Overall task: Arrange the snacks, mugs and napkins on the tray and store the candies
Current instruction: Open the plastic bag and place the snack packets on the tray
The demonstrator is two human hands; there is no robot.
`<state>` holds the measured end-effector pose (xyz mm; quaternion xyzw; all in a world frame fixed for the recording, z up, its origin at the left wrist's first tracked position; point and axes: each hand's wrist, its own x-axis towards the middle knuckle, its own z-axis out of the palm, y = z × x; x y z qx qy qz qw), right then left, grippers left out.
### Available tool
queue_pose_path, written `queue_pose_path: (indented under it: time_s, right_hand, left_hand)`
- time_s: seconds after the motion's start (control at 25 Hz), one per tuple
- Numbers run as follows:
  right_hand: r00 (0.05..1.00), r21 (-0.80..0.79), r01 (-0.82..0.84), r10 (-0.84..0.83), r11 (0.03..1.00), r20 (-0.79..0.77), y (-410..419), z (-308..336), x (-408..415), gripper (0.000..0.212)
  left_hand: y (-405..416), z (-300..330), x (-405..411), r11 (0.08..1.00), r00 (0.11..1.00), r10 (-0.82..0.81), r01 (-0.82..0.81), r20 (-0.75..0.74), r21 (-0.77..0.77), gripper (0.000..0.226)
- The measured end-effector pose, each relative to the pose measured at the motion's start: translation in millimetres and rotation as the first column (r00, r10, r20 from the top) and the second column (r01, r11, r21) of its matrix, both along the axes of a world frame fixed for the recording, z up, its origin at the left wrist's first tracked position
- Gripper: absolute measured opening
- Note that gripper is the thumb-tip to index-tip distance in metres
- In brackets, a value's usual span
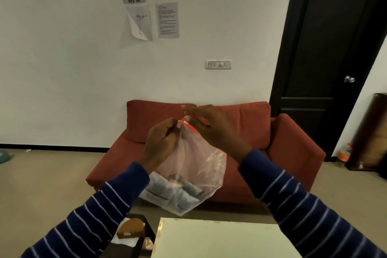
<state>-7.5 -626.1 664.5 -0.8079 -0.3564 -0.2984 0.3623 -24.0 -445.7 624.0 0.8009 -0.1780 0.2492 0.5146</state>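
I hold a clear zip bag [194, 165] with a red seal strip up at chest height, in front of the red sofa. Several grey-wrapped candies [173, 190] lie in its bottom. My left hand [162, 142] grips the bag's top left corner with curled fingers. At the red strip, my right hand [206, 125] pinches the top edge between thumb and forefinger, while its other fingers spread out, blurred. Below, a black tray [146, 234] holds a brown snack piece [130, 230] on a white napkin [125, 244].
A pale table top [219, 241] fills the lower middle, to the right of the tray. The red sofa [293, 153] stands against the white wall behind the bag. A dark door [330, 48] is at the right, with an orange bottle [344, 152] on the floor.
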Motion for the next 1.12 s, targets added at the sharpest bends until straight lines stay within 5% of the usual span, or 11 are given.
queue_pose_path:
  time_s: [0.28,0.48,0.8,1.12]
  right_hand:
    - [0.994,0.081,-0.061,0.067,0.995,-0.081,23.9,2.7,4.7,0.012]
    - [0.982,0.228,-0.075,0.112,0.971,-0.151,16.9,5.6,-0.1,0.01]
    - [0.986,0.25,-0.111,0.139,0.962,-0.094,-2.4,10.1,-7.1,0.006]
    - [0.995,0.141,-0.04,0.053,0.989,-0.089,-28.7,1.7,-6.3,0.018]
  left_hand:
    - [1.3,2.5,-10.7,0.998,0.999,0.041,-0.04,0.02,-0.042,0.04]
    - [-5.4,11.3,-17.3,0.982,0.996,0.045,-0.031,0.071,-0.185,0.023]
    - [-23.5,28.5,-30.0,0.985,0.936,0.152,-0.115,0.317,-0.13,0.01]
    - [-19.1,39.9,-24.4,0.915,0.983,0.158,-0.112,0.091,-0.388,0.009]
